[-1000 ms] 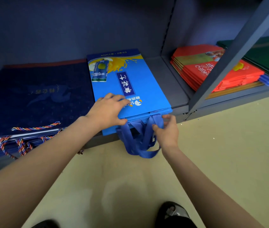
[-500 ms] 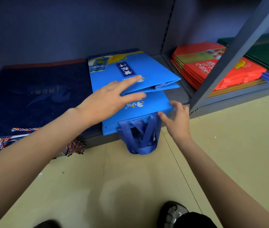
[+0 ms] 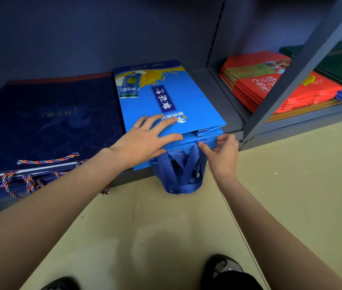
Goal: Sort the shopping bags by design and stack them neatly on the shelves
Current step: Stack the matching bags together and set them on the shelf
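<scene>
Left hand (image 3: 145, 141) lies flat, fingers spread, pressing the blue stack (image 3: 166, 105); right hand (image 3: 221, 151) at its 4 o'clock pinches the stack's front edge. Navy bags (image 3: 46, 122) at 9 o'clock, red (image 3: 270, 84) at 2 — sorting looks mostly done, squaring remains.

Bare forearms, dark shoes

Both arms are uncovered from wrist to frame edge, with no sleeves, watch or rings visible on the left hand (image 3: 145, 141) or right hand (image 3: 222, 153). Two dark shoes (image 3: 221, 266) show below (the right one has a greyish glossy patch on top).
</scene>
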The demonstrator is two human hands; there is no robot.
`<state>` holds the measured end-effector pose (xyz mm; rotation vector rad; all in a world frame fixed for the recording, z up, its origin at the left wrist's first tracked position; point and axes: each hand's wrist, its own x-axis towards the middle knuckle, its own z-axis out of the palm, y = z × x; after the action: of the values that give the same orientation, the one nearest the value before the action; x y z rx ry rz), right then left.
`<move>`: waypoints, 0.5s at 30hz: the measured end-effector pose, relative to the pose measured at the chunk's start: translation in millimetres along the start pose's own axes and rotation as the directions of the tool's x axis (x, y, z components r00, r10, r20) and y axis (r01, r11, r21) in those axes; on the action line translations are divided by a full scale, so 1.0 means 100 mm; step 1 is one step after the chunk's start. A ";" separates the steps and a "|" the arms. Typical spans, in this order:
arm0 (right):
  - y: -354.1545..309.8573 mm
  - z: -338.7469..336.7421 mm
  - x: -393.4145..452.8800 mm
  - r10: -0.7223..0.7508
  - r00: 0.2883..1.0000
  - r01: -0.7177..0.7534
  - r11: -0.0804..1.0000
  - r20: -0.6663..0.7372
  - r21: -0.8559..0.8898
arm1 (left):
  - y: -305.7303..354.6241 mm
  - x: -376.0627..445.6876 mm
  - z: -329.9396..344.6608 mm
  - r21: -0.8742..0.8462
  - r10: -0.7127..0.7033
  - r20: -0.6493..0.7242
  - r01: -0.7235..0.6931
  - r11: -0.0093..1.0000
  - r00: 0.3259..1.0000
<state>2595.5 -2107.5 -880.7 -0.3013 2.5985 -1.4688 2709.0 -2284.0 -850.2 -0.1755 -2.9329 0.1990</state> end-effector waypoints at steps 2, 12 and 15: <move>-0.02 0.00 -0.02 0.015 1.000 -0.015 1.000 0.003 0.007 | -0.02 -0.01 -0.02 -0.022 0.005 -0.033 -0.006 1.000 0.999; -0.09 0.01 -0.13 -0.137 0.989 0.107 0.910 -0.048 -0.400 | -0.11 0.02 -0.19 -0.055 -0.012 -0.195 0.001 0.998 0.981; -0.10 -0.18 -0.15 -0.305 0.949 0.262 0.898 -0.073 -0.353 | -0.19 0.05 -0.37 0.026 0.019 -0.246 -0.013 1.000 0.969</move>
<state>2606.9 -2094.2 -862.6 -0.6751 3.0153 -1.1307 2709.9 -2297.4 -810.8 -0.2051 -2.6813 0.1995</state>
